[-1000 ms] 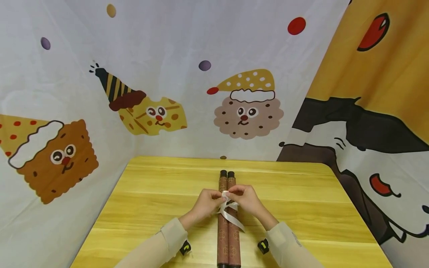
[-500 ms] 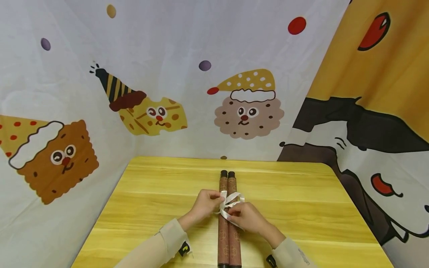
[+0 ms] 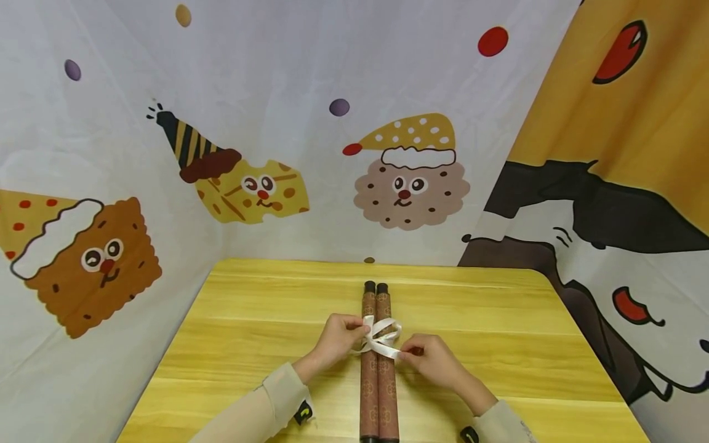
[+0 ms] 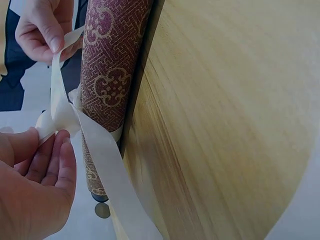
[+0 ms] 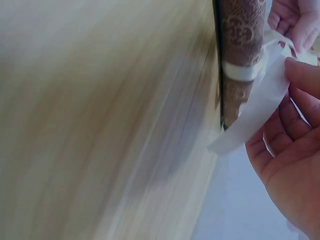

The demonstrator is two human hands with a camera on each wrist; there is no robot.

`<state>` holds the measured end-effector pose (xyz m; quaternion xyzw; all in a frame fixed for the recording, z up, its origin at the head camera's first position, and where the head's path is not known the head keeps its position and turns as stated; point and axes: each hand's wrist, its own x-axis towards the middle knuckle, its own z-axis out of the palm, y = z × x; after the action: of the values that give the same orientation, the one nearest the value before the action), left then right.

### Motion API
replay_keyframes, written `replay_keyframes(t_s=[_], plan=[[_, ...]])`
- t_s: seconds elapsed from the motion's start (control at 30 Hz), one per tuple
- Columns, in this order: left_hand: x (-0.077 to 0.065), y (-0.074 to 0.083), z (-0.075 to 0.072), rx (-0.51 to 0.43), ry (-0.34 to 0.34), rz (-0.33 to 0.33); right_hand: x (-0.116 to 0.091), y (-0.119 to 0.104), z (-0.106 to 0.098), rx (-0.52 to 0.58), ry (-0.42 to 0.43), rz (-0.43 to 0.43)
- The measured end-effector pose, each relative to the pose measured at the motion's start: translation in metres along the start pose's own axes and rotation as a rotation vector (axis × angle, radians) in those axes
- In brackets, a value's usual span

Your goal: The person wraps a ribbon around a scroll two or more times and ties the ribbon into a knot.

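Observation:
Two brown patterned scrolls with black end knobs, a left one (image 3: pixel 368 394) and a right one (image 3: pixel 389 394), lie side by side pointing away from me. A white ribbon (image 3: pixel 386 351) goes round them, with loops and loose tails on top. My left hand (image 3: pixel 334 340) pinches a fold of the ribbon (image 4: pixel 53 121) between thumb and fingers, at the left scroll's side. Just right of the scrolls, my right hand (image 3: pixel 437 362) pinches another ribbon length, pulled out sideways. In the right wrist view a ribbon tail (image 5: pixel 250 117) hangs past the thumb of that hand (image 5: pixel 300 160).
The scrolls rest on a yellow wood-grain table (image 3: pixel 249 307). Behind it and at its sides hangs a white cloth (image 3: pixel 288 80) printed with cartoon figures, with an orange and dark section (image 3: pixel 637 129) at the right. Small black devices (image 3: pixel 303 412) sit at the sleeve cuffs.
My right hand has left the loop near the left hand, moved down, then out to the right, drawing a ribbon length with it. The left hand has kept its pinch nearly in place.

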<state>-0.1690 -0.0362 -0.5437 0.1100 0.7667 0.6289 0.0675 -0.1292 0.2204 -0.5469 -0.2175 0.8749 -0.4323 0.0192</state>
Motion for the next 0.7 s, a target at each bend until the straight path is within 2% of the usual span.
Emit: replay_keyframes(t_s=[0.7], plan=[[-0.001, -0.002, -0.004, -0.02, -0.002, -0.001, -0.035, 0.04, -0.049, -0.048, 0.017, 0.113]])
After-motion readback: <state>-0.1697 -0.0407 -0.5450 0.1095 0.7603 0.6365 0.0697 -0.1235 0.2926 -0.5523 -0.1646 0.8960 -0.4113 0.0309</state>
